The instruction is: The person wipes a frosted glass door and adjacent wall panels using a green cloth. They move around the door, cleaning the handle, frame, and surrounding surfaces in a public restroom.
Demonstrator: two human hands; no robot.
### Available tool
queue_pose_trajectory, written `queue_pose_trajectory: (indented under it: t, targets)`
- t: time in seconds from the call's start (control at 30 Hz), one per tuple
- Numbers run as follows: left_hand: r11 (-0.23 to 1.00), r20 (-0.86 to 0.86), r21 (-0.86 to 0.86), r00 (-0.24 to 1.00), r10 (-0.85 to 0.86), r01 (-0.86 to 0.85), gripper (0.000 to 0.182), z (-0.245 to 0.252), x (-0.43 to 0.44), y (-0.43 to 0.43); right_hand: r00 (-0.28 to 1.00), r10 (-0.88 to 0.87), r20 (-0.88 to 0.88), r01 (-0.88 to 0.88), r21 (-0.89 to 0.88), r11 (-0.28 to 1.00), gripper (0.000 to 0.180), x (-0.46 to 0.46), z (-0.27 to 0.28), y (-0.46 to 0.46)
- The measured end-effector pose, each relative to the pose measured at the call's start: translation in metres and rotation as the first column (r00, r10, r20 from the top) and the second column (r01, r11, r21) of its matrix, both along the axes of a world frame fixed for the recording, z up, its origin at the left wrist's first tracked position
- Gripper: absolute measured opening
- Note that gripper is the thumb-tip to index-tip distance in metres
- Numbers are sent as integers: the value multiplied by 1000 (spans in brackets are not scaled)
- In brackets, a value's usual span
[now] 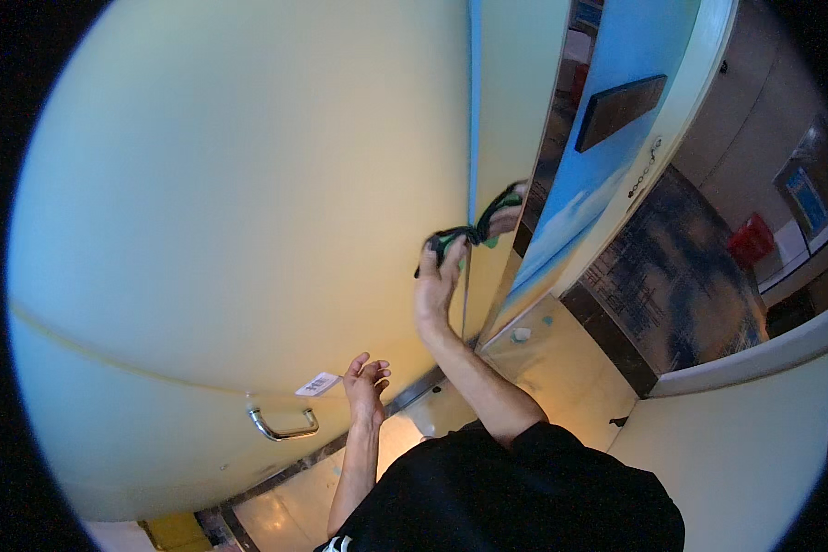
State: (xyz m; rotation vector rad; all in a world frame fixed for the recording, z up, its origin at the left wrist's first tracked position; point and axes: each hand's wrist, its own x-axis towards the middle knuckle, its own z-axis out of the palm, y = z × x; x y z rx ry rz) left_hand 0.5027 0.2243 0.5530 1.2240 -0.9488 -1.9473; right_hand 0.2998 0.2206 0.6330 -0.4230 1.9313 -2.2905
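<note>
My right hand (436, 283) presses a dark cloth with green patches (444, 241) against the pale yellow panel (283, 207), at its right edge. Beside it, a mirror (500, 159) reflects the hand and the cloth. Lower down and to the left, my left hand (366, 379) is raised with its fingers apart and slightly curled, holding nothing. It is near a small white printed tag (319, 383) on the panel. A curved metal handle (283, 426) is fixed to the panel left of that hand.
A blue sky-patterned surface (579, 207) with a dark rectangular plate (621, 112) stands to the right. Past it, a doorway shows patterned carpet (676, 276) and a red object (751, 240). A short chain (645, 168) hangs on the door frame. Shiny floor tiles (559, 366) lie below.
</note>
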Motion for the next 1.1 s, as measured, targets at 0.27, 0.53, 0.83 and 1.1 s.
queue_pose_trajectory:
  t: [0.27,0.53,0.83,1.1]
  targets:
    - [999,82,-10,996,-44,45,34,2,-8,4,515,-1,-857,57,34,998,60,2,0,4]
    - [999,158,29,987,-31,27,39,-5,-1,17,990,127,61,-141,431,891,59,35,-185,14]
    - [999,130,36,991,27,-32,30,-9,-2,22,320,639,700,-213,-604,768,9,75,-62,19]
    - [993,33,52,994,109,-110,31,-16,-2,26,310,736,601,-252,-695,673,14,59,-30,28]
